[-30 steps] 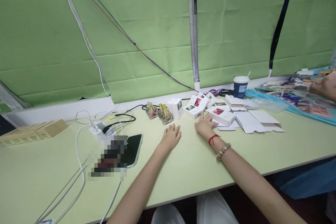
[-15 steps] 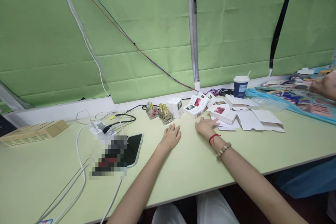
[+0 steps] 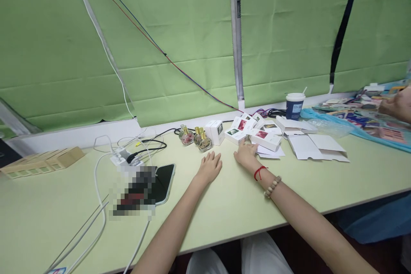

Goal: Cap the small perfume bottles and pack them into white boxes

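My left hand point(image 3: 210, 167) lies palm down on the table, fingers apart and holding nothing. Just beyond it stand small round perfume bottles point(image 3: 204, 143) with gold caps. One bottle point(image 3: 186, 137) has pinkish contents. Beside them is an upright white box point(image 3: 214, 132) with a dark picture. My right hand point(image 3: 246, 154) is at the near left edge of a flat white carton point(image 3: 266, 140) with a red picture, its fingers curled against it and partly hidden. White card point(image 3: 271, 153) lies beneath that carton. Other flat white cartons point(image 3: 240, 128) overlap behind it.
Unfolded white card point(image 3: 317, 147) lies to the right, near a lidded blue cup point(image 3: 294, 106). On the left are a phone point(image 3: 164, 184), a power strip point(image 3: 123, 156), cables and tan boxes point(image 3: 41, 162). Another person's hand point(image 3: 398, 105) is over a blue-edged pile at far right.
My right hand has shifted slightly left. The flat carton with the red picture and the card beneath have slid left with it. My left hand stays in place.
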A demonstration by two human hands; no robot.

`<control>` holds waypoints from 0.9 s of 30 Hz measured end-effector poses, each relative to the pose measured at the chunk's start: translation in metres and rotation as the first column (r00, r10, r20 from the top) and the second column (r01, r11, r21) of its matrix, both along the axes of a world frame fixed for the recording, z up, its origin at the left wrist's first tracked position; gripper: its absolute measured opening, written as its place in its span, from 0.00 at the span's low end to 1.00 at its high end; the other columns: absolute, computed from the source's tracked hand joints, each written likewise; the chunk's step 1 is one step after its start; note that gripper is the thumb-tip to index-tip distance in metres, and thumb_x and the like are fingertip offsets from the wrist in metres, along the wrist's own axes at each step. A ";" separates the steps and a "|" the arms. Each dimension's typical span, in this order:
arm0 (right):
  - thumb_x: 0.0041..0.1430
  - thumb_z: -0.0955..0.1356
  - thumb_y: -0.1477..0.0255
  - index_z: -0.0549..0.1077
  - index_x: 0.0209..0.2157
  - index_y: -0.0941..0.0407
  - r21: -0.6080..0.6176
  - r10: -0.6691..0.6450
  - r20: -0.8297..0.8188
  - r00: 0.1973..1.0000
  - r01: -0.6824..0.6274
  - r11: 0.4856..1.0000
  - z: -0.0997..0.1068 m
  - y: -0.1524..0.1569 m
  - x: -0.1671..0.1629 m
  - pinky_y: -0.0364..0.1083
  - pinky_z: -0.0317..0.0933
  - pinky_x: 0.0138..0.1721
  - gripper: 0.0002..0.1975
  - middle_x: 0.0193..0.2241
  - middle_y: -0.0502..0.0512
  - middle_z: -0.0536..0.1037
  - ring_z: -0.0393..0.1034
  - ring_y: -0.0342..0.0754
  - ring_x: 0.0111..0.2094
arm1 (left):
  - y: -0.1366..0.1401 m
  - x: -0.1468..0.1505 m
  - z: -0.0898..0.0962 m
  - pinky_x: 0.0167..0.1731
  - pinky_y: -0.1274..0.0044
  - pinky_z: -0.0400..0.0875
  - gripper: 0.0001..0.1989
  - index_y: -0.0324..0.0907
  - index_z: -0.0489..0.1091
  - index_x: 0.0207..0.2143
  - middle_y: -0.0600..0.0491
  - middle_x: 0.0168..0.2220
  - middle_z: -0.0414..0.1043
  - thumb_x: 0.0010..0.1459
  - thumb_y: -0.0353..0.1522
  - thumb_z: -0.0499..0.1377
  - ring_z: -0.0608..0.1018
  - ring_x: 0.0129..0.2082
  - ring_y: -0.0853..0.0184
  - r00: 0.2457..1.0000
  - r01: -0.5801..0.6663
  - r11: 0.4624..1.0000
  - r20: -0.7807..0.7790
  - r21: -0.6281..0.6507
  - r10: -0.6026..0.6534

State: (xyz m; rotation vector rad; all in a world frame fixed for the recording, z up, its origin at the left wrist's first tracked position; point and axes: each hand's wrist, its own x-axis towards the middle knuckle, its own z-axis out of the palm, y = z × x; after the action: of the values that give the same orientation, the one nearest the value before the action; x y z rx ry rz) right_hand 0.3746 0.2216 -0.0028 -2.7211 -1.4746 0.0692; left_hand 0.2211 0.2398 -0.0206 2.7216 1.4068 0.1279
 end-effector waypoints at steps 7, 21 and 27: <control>0.54 0.66 0.67 0.39 0.63 0.69 0.278 0.021 0.059 0.998 -0.036 0.960 0.005 -0.007 -0.009 0.56 0.41 0.55 0.43 0.59 0.77 0.55 0.50 0.68 0.58 | 0.002 0.000 -0.002 0.59 0.63 0.47 0.26 0.41 0.52 0.61 0.44 0.63 0.48 0.63 0.39 0.38 0.51 0.63 0.55 1.000 0.006 1.000 0.006 0.009 -0.006; 0.60 0.59 0.79 0.39 0.64 0.52 0.064 -0.128 -0.063 0.990 0.132 0.989 0.001 0.001 -0.004 0.63 0.54 0.46 0.35 0.62 0.79 0.43 0.49 0.68 0.59 | 0.001 0.000 0.000 0.59 0.64 0.46 0.27 0.41 0.52 0.61 0.43 0.63 0.47 0.63 0.39 0.37 0.50 0.63 0.54 1.000 0.004 1.000 -0.001 -0.005 -0.004; 0.58 0.56 0.82 0.50 0.63 0.53 0.072 -0.032 -0.062 0.998 0.036 0.997 0.005 -0.004 -0.006 0.63 0.63 0.36 0.31 0.60 0.80 0.46 0.55 0.71 0.56 | 0.000 0.000 0.001 0.59 0.63 0.46 0.26 0.40 0.52 0.61 0.43 0.63 0.47 0.63 0.39 0.37 0.50 0.63 0.54 1.000 0.011 1.000 0.002 -0.010 -0.011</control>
State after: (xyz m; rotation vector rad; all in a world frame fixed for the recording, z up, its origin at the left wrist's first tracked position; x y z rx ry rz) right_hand 0.3684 0.2176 0.0020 -2.6606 -1.3863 0.0931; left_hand 0.2215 0.2401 -0.0199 2.7201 1.3887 0.1220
